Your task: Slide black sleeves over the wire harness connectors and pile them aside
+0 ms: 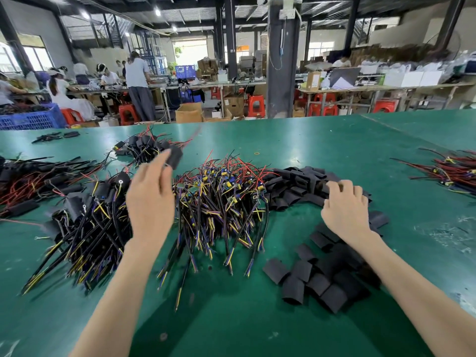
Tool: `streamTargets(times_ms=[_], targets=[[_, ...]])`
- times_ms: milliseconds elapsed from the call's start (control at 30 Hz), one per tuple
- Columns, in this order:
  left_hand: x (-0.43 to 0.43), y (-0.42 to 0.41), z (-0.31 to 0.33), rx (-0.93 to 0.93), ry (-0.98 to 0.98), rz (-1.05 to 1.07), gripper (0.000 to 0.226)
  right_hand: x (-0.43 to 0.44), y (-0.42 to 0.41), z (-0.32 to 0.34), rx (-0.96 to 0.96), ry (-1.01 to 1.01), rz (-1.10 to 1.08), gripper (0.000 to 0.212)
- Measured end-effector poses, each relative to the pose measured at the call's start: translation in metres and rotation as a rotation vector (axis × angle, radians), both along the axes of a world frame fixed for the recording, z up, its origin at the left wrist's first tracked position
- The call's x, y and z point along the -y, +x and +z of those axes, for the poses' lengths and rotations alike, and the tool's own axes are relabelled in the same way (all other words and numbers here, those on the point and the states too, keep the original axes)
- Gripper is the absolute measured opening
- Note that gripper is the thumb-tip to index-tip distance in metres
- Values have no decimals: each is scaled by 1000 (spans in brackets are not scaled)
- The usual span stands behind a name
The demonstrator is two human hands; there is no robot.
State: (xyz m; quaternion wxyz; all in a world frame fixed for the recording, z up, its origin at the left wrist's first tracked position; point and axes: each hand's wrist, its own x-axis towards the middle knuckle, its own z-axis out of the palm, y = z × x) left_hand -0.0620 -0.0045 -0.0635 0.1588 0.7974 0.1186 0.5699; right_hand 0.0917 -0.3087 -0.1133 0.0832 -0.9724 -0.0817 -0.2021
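Dark cables are held in a blue plastic crate (31, 121) beyond the green tabletop (334, 145). The multicoloured wire harnesses (219, 202) are heaped centrally, cut ends nearward. The right grip (345, 204) is curled round flat black sleeves (296, 186) — the left grip (152, 199), blurred, cannot be judged.

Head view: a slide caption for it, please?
Left hand at a sleeved connector; right hand among loose black sleeves.

Factory hall beyond a green work table (334, 140).
Dark steel pillars (282, 73) hold a black-beamed ceiling with small lamps (157, 12). Bright windows (190, 51) line the far wall. Long benches (386, 87), red stools (255, 104) and cardboard boxes (188, 113) crowd the floor.
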Motion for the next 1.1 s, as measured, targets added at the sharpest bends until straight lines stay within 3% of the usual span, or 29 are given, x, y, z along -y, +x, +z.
streamTargets(times_ms=[100,300,400,533,633,733,900,1000,1100], targets=[[-30,-9,-1,-10,-54,166,34,5,7,-4,-102,1,-81,44],[-62,-19,-18,-275,-298,398,64,12,16,-10,-262,-40,-73,38],[-66,-16,-24,-352,-297,504,59,11,16,-10,-212,-37,-70,34],[-58,-10,-23,-323,-253,561,45,9,17,-10,-143,2,-67,29],[-45,-6,-18,-254,-181,521,45,11,18,-11,-73,32,-61,24],[-15,6,-14,-203,5,330,41,13,19,-13,-89,20,-65,31],[56,49,-28,-498,76,-145,19,14,20,-11,-120,-21,-69,29],[80,77,-41,-688,105,-164,22,13,18,-9,-146,64,-53,25],[90,97,-43,-777,173,1,40,14,16,-9,-139,94,-47,17]])
